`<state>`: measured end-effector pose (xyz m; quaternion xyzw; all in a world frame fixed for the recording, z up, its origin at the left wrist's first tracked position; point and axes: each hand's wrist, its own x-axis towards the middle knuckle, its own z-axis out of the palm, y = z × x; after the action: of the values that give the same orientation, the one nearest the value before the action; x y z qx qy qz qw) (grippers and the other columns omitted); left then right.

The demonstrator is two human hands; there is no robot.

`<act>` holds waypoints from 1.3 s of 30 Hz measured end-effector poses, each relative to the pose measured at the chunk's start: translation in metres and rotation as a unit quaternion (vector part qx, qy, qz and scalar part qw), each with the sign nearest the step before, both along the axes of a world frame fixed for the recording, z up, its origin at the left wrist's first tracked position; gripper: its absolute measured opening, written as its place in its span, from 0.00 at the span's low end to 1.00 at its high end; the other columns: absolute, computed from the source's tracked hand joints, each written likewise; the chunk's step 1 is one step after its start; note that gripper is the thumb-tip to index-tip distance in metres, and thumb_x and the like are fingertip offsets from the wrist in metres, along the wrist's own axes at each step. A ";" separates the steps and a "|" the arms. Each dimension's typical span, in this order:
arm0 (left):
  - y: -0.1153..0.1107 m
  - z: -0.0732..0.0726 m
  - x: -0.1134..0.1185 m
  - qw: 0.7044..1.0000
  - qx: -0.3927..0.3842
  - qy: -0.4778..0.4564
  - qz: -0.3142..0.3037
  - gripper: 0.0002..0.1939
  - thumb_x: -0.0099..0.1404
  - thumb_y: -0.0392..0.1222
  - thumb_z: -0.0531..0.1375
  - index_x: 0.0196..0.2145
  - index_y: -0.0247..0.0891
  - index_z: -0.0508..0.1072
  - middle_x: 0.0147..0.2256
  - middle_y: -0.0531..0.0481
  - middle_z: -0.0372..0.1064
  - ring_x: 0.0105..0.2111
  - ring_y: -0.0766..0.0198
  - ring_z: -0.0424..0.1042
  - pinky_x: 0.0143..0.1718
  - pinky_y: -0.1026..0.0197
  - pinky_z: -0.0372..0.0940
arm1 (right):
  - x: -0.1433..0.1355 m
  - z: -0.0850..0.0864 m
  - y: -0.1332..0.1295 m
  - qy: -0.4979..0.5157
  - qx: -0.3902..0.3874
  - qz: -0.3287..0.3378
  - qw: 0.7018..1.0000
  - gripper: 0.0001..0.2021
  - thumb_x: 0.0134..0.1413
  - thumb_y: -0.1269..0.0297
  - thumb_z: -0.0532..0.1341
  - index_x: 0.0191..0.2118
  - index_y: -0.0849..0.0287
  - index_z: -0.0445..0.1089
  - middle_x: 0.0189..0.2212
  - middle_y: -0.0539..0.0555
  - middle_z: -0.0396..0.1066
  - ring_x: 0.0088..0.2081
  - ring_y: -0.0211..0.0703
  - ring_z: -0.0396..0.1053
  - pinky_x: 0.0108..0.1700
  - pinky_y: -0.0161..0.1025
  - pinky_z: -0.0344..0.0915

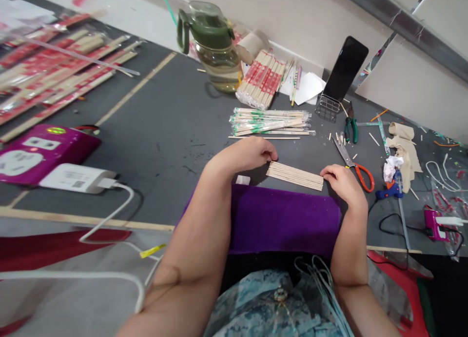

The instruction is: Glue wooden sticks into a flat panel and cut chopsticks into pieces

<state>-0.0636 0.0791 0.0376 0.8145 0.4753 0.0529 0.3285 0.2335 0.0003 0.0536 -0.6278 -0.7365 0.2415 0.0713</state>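
Note:
A flat row of several thin wooden sticks lies side by side on the grey table, just beyond a purple cloth. At the row's left end, my left hand has its fingers curled together, pressing near the upper corner. My right hand is closed at the opposite end, thumb and fingertips against the stick ends. Between them the two hands hold the row from its ends. A small white block rests below my left wrist. Orange-handled scissors lie just beyond my right hand.
Behind the sticks are wrapped chopsticks, a red-banded bundle and a green-lidded jug. A phone stands by green pliers. To the right is a blue glue gun; on the left, a purple power strip.

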 end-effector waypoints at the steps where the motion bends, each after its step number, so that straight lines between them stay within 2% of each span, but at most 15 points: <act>1: 0.000 0.000 0.000 1.000 -0.003 0.000 -0.001 0.19 0.55 0.33 0.53 0.38 0.41 0.83 0.37 0.51 0.82 0.38 0.59 0.77 0.38 0.64 0.67 | 0.000 0.000 0.000 0.001 0.000 0.001 1.000 0.13 0.62 0.75 0.57 0.37 0.53 0.79 0.40 0.52 0.79 0.42 0.45 0.75 0.47 0.39 0.64; 8: -0.001 0.003 -0.001 1.000 -0.004 0.000 -0.007 0.17 0.57 0.36 0.55 0.37 0.41 0.83 0.37 0.51 0.82 0.36 0.59 0.76 0.38 0.63 0.66 | 0.000 0.001 0.000 0.003 0.001 -0.003 1.000 0.14 0.61 0.75 0.57 0.38 0.54 0.80 0.40 0.53 0.79 0.42 0.46 0.75 0.48 0.40 0.64; 13: -0.002 0.006 0.001 1.000 -0.012 0.003 -0.007 0.14 0.58 0.43 0.57 0.36 0.42 0.82 0.35 0.51 0.81 0.35 0.58 0.75 0.35 0.62 0.64 | -0.002 0.003 -0.001 -0.001 0.003 -0.004 1.000 0.15 0.62 0.76 0.56 0.38 0.54 0.80 0.40 0.53 0.78 0.42 0.45 0.74 0.47 0.39 0.64; 19: -0.005 0.011 0.005 0.999 -0.006 0.024 -0.036 0.12 0.56 0.50 0.63 0.35 0.41 0.79 0.36 0.50 0.77 0.33 0.60 0.73 0.32 0.63 0.60 | -0.003 0.005 -0.001 -0.007 -0.002 -0.001 1.000 0.15 0.62 0.76 0.56 0.37 0.54 0.79 0.39 0.53 0.78 0.42 0.45 0.74 0.46 0.39 0.64; 22: -0.006 0.009 0.006 0.998 0.009 0.037 -0.044 0.12 0.54 0.50 0.65 0.34 0.41 0.77 0.37 0.49 0.76 0.34 0.60 0.72 0.32 0.63 0.59 | -0.001 0.005 -0.001 0.001 0.002 -0.008 1.000 0.13 0.62 0.76 0.57 0.37 0.54 0.78 0.40 0.53 0.77 0.43 0.45 0.73 0.47 0.40 0.64; 25: -0.007 0.009 0.007 0.997 0.024 0.043 -0.051 0.11 0.54 0.48 0.65 0.34 0.41 0.75 0.38 0.50 0.74 0.35 0.60 0.72 0.33 0.63 0.59 | -0.001 0.006 -0.002 0.018 0.006 -0.013 1.000 0.06 0.61 0.70 0.62 0.40 0.54 0.76 0.41 0.53 0.74 0.43 0.44 0.72 0.48 0.40 0.65; 26: -0.007 0.009 0.008 0.997 0.024 0.046 -0.053 0.11 0.53 0.47 0.65 0.34 0.42 0.75 0.38 0.50 0.74 0.35 0.60 0.72 0.33 0.63 0.59 | -0.003 0.006 -0.003 0.021 0.008 -0.006 1.000 0.05 0.60 0.68 0.64 0.42 0.54 0.75 0.42 0.53 0.73 0.44 0.45 0.71 0.48 0.40 0.65; 28: -0.008 0.011 0.009 0.997 0.021 0.053 -0.056 0.11 0.53 0.46 0.66 0.34 0.42 0.75 0.38 0.50 0.74 0.36 0.60 0.72 0.32 0.63 0.59 | -0.009 0.007 -0.005 0.015 0.012 0.021 1.000 0.12 0.56 0.62 0.69 0.45 0.54 0.73 0.44 0.53 0.70 0.47 0.47 0.70 0.50 0.41 0.65; 31: -0.009 0.013 0.010 0.996 0.017 0.060 -0.059 0.11 0.53 0.46 0.66 0.34 0.41 0.74 0.38 0.50 0.74 0.35 0.60 0.72 0.32 0.63 0.59 | -0.022 0.007 -0.008 -0.013 0.023 0.072 0.997 0.17 0.52 0.60 0.73 0.46 0.54 0.71 0.47 0.55 0.67 0.52 0.50 0.66 0.53 0.43 0.64; 34: -0.008 0.013 0.010 0.996 0.019 0.051 -0.065 0.09 0.54 0.44 0.64 0.33 0.41 0.75 0.36 0.50 0.74 0.34 0.60 0.72 0.31 0.63 0.59 | -0.032 0.005 -0.007 -0.040 0.036 0.101 0.993 0.14 0.55 0.63 0.71 0.45 0.54 0.70 0.45 0.55 0.67 0.51 0.51 0.65 0.52 0.44 0.63; 39: -0.008 0.011 0.012 0.996 0.017 0.050 -0.067 0.09 0.54 0.44 0.63 0.34 0.41 0.75 0.36 0.50 0.76 0.34 0.60 0.72 0.32 0.63 0.59 | -0.031 0.000 -0.005 -0.057 0.039 0.105 0.992 0.12 0.58 0.65 0.69 0.45 0.54 0.69 0.43 0.54 0.67 0.49 0.50 0.66 0.50 0.43 0.63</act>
<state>-0.0516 0.0708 0.0483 0.8520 0.4340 -0.0017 0.2929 0.2024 -0.0043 0.0540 -0.5564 -0.8101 0.1824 0.0276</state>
